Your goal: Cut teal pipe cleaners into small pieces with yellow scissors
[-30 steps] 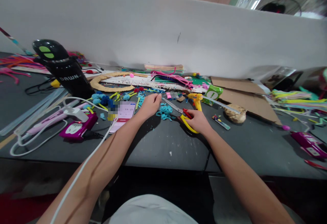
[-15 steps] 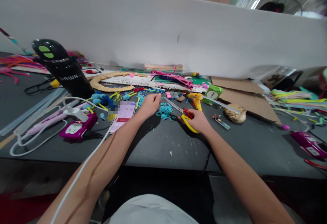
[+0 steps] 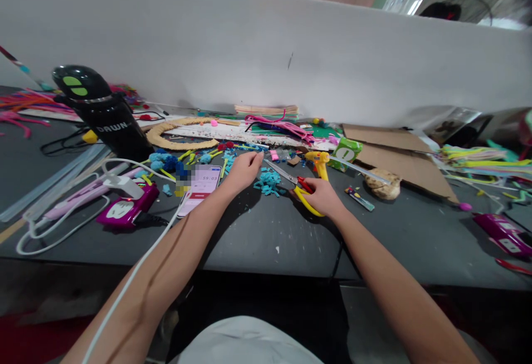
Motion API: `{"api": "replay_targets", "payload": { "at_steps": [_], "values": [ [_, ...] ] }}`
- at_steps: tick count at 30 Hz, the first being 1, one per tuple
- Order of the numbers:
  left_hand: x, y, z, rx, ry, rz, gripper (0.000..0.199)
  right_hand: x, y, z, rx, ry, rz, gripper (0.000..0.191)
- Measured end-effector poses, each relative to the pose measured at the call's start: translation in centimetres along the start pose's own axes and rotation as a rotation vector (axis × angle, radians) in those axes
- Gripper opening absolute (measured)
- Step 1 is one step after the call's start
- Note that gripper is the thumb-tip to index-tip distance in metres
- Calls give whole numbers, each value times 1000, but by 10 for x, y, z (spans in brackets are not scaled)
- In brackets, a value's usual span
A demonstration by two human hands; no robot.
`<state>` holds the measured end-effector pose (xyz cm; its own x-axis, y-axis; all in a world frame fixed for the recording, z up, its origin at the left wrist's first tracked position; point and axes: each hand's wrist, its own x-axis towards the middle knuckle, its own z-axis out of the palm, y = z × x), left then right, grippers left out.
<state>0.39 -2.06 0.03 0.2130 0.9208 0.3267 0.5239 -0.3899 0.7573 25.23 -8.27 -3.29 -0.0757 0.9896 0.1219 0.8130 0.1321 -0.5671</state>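
My right hand (image 3: 322, 196) is wrapped round the red and yellow handles of a pair of scissors (image 3: 306, 200), whose blades point left and away from me. My left hand (image 3: 248, 170) is closed, fingertips pinched near the blade tips; what it grips is too small to make out. Between and below the hands lies a pile of small light-blue cut pieces (image 3: 268, 181) on the dark grey table (image 3: 266, 242). A yellow glue gun (image 3: 319, 160) stands just beyond my right hand. To the left of my left hand lies a phone (image 3: 200, 189) with a lit screen.
On the left are a black bottle (image 3: 110, 117), a purple power strip (image 3: 128, 209) and a white cable (image 3: 139, 264). A tan ring (image 3: 160, 138) and pink stems (image 3: 286, 126) lie toward the back. At right are a green packet (image 3: 346, 153), cardboard (image 3: 415, 170) and a pale lump (image 3: 384, 185).
The hands and scissors have hardly moved; the left fingertips are slightly further right. The phone timer has gone from 59:02 to 59:03.
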Motion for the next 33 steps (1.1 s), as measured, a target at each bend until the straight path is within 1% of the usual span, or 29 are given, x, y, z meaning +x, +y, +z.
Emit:
{"api": "replay_targets", "payload": {
  "at_steps": [7,16,20,33],
  "values": [
    [0,-1,-1,-5,3,6,46,3,1,-2,4,-9,-4,35],
    [0,2,-2,-5,4,-1,44,1,3,2,36,10,22,43],
    [0,1,-2,-27,1,-1,45,1,3,2,24,9,-6,43],
    [0,0,-1,-31,-16,13,44,3,4,1,18,-16,-15,42]
  ]
}}
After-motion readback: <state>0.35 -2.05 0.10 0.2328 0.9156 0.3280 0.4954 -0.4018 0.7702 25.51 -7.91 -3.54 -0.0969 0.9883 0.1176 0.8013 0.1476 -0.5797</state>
